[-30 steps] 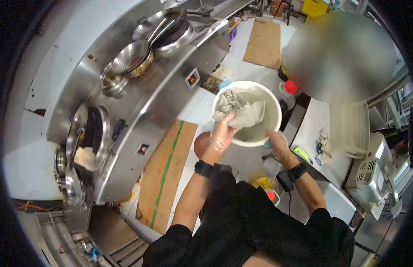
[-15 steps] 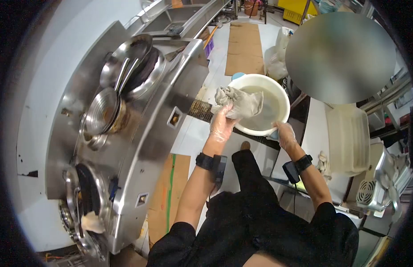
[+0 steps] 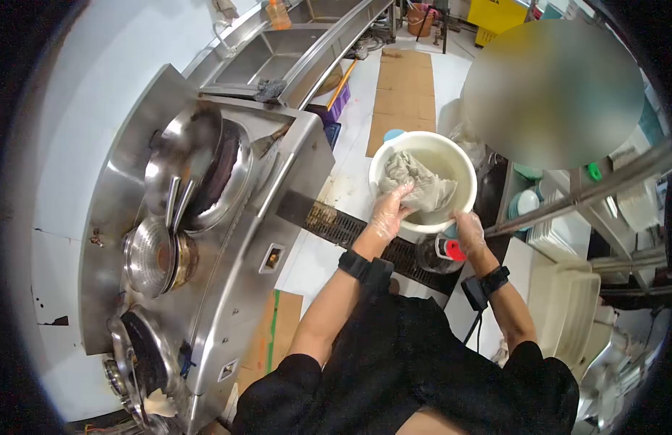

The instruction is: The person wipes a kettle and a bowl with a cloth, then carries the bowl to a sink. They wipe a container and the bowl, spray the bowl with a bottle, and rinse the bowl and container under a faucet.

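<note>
My left hand [image 3: 387, 214], in a clear plastic glove, holds a crumpled grey cloth [image 3: 416, 181] over the mouth of a white basin [image 3: 466, 170]. Some cloudy liquid shows inside the basin, beside the cloth. My right hand [image 3: 469, 230], also gloved, grips the basin's near right rim, its fingers partly hidden by the rim. Just below the basin, between my forearms, is a clear container with a red part [image 3: 453, 251].
On the left, a steel stove [image 3: 242, 239] carries woks and a strainer [image 3: 149, 257]. Behind it is a steel sink [image 3: 267, 56]. A floor grate [image 3: 343, 228] runs beneath the basin. Plates [image 3: 557, 235] and a pale plastic bin [image 3: 561, 297] are at right.
The cloth and my left hand have moved right relative to the basin, over its opening. The view has shifted forward, and the red-topped container now shows below the basin.
</note>
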Available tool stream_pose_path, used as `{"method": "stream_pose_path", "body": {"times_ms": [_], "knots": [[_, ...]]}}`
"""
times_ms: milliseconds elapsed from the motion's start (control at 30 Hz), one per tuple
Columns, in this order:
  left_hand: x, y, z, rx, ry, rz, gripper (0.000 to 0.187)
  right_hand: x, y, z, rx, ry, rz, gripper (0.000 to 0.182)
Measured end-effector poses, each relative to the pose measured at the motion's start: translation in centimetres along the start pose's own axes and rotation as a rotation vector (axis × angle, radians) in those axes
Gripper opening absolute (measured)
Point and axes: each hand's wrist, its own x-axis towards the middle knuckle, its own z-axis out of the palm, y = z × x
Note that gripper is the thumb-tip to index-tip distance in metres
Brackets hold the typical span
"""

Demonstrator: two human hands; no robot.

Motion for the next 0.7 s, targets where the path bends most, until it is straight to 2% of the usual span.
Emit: {"method": "stream_pose_path", "body": {"times_ms": [67,133,200,233,300,333,433,500,533,567,633,667,700], "knots": [[3.3,0.6,0.7,0.021,-0.012,0.033,0.037,2.4,-2.1,0.5,0.297,-0.035,0.056,0.026],[7.1,2.2,0.9,0.018,-0.012,0.032,0.037,5.6,-4.0,0.6,0.287,-0.068,0.088,0.023],[11.0,3.9,0.8,0.016,-0.021,0.033,0.037,10.8,-4.5,0.7,0.106,-0.040,0.007,0.021],[12.9,4.7,0.7,0.009,-0.034,0.032,0.036,11.5,-6.1,1.2,0.231,-0.087,-0.017,0.022],[16.2,6.6,1.3,0.015,-0.038,0.057,0.036,19.0,-4.1,0.4,-0.019,-0.087,-0.127,0.026],[17.6,8.1,1.5,0.023,-0.030,0.070,0.037,18.8,-7.1,1.8,0.054,-0.112,-0.110,0.038],[23.0,12.6,1.6,0.001,0.033,0.066,0.042,25.2,-9.8,3.7,-0.201,-0.126,-0.308,0.045],[26.8,15.7,1.2,-0.002,0.044,0.038,0.044,29.3,-11.7,4.9,-0.242,-0.112,-0.251,0.045],[28.0,16.6,2.1,0.002,0.027,0.090,0.044,30.6,-13.4,5.3,-0.253,-0.107,-0.209,0.045],[28.9,18.0,2.0,-0.011,0.014,0.119,0.045,31.3,-15.3,6.6,-0.154,-0.098,-0.201,0.044],[31.1,21.3,1.9,-0.028,0.040,0.134,0.045,35.0,-18.5,8.2,-0.098,-0.168,-0.181,0.027],[32.1,23.0,1.9,-0.033,0.049,0.166,0.045,36.4,-20.6,9.8,-0.092,-0.135,-0.099,0.026],[33.2,24.7,2.0,-0.041,0.057,0.199,0.045,38.0,-22.3,10.7,-0.118,-0.166,-0.180,0.026]]}}
